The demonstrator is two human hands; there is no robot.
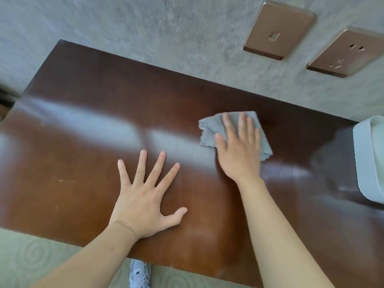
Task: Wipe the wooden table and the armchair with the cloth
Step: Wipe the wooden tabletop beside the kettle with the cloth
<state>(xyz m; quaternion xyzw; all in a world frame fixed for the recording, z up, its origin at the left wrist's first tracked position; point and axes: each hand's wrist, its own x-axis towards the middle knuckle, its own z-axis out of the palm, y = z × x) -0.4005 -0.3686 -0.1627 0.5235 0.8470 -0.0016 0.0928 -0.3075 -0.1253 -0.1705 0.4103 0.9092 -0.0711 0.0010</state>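
The grey cloth (209, 129) lies crumpled and flat toward the far right of the counter (83, 104). The counter is dark brown glossy wood, faintly scratched.

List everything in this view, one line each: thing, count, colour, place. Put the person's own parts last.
wooden table: one, dark reddish brown, glossy, fills the middle, its far edge against the wall.
cloth: one, grey, crumpled flat on the table right of centre, under the right hand.
wall: one, grey, textured, behind the table.
socket plates: two, copper coloured, on the wall at upper right.
container: one, white, at the right edge, cut off by the frame.
carpet: pale green, below the table's near edge.
shoe: one, white, on the carpet at the bottom.
left hand: fingers spread, flat on the bare table.
right hand: flat, pressing the cloth.
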